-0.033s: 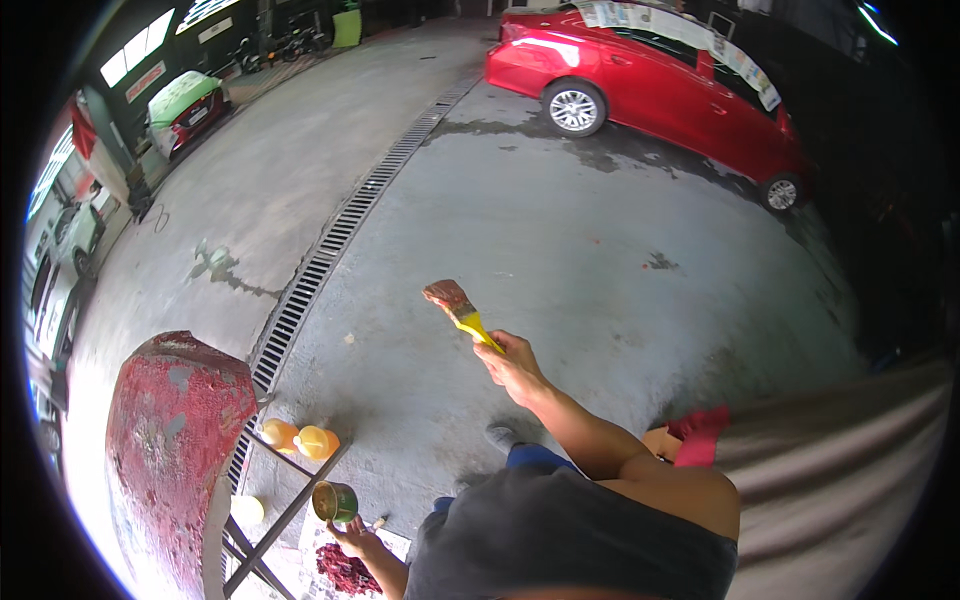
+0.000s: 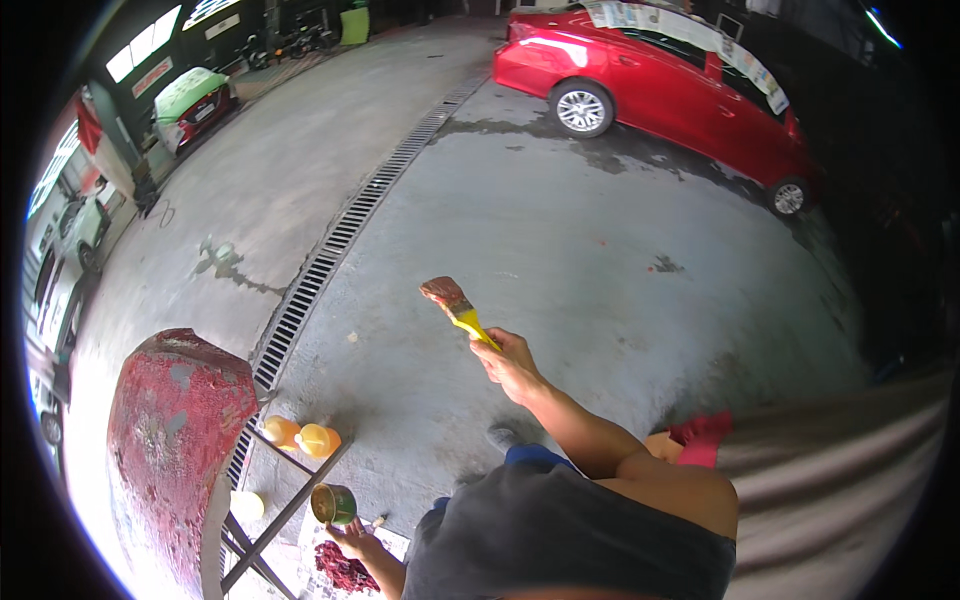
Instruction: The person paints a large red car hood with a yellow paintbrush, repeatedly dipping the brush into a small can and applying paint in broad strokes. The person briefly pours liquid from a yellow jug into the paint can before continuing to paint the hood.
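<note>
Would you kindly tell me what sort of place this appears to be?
Likely a car body or paint workshop: a red car with paper along its roof, a panel with patchy red paint, and a yellow-handled brush in the right hand.

In the upper right of the frame stands a red car point(image 2: 665, 90), and pale printed sheets point(image 2: 655, 20) lie along the upper edge of its side windows. Dark wet patches point(image 2: 600, 158) spread on the grey floor point(image 2: 480, 210) beside it. A drain grating point(image 2: 318, 265) runs diagonally from the upper middle toward the lower left. In the upper left there is a car with a pale green top point(image 2: 195, 95); other cars point(image 2: 88, 230) line the left edge. A brownish folded sheet point(image 2: 830, 490) fills the lower right.
</note>
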Action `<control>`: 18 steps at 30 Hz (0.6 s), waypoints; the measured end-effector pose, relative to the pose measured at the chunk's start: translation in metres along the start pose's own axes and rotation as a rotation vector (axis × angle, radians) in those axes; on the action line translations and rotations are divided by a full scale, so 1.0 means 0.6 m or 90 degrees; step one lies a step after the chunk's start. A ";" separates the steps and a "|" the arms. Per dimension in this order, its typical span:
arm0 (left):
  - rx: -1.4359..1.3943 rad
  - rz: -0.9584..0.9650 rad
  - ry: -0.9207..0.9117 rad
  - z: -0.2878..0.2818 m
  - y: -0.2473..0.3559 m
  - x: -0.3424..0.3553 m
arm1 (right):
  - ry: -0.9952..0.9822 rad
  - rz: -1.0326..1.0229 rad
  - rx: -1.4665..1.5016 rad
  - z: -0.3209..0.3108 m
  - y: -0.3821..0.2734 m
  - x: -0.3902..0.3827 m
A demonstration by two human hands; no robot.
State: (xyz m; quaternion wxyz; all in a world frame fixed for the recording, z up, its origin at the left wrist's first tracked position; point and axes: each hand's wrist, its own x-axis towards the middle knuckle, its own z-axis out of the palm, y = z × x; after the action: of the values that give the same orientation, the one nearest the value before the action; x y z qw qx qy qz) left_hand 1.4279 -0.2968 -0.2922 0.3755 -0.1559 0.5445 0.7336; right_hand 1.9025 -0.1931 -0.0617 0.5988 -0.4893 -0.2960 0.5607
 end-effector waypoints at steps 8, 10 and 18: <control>-0.049 0.069 -0.018 0.013 -0.017 -0.072 | -0.102 -0.003 0.030 -0.014 -0.038 0.159; -0.045 0.081 -0.016 0.024 -0.035 -0.085 | -0.115 0.019 0.033 -0.022 -0.037 0.181; -0.027 0.096 -0.011 0.058 -0.078 -0.124 | -0.149 0.043 0.014 -0.063 -0.022 0.229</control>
State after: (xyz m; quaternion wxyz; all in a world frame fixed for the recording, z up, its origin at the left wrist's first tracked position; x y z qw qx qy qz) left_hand 1.5174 -0.2871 -0.2641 0.3204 -0.1158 0.5358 0.7726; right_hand 1.9686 -0.0693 -0.0894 0.5462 -0.4237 -0.3408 0.6372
